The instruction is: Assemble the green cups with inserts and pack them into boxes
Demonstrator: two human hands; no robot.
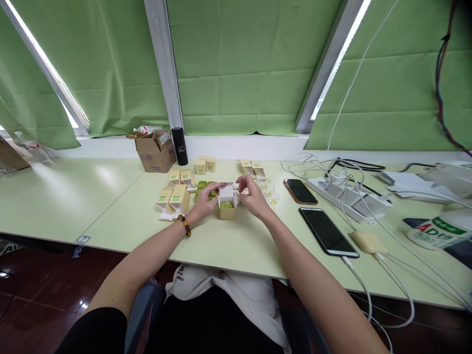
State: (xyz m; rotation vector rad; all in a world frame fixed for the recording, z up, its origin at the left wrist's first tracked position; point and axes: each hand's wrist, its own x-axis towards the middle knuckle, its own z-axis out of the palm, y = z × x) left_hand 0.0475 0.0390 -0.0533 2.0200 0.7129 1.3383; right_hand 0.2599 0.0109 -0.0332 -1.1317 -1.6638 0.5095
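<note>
A small cream carton point(226, 214) stands on the table in front of me, its white-lined lid raised and a green round item point(226, 205) inside. My left hand point(205, 201) is at the carton's left side, its fingertips on the raised lid. To the right, my right hand point(251, 195) has its fingers curled together beside the side flap; what they pinch is too small to make out. Green plastic pieces point(202, 185) lie behind my left hand, partly hidden. Clear containers with yellow bits point(272, 201) sit just beyond my right hand.
More small cartons stand at left point(177, 197), at the back point(205, 165) and behind my right hand point(252, 168). A cardboard box point(157, 153) and black bottle point(179, 146) are by the window. Phones point(328, 231), a power strip point(346, 199) and cables crowd the right.
</note>
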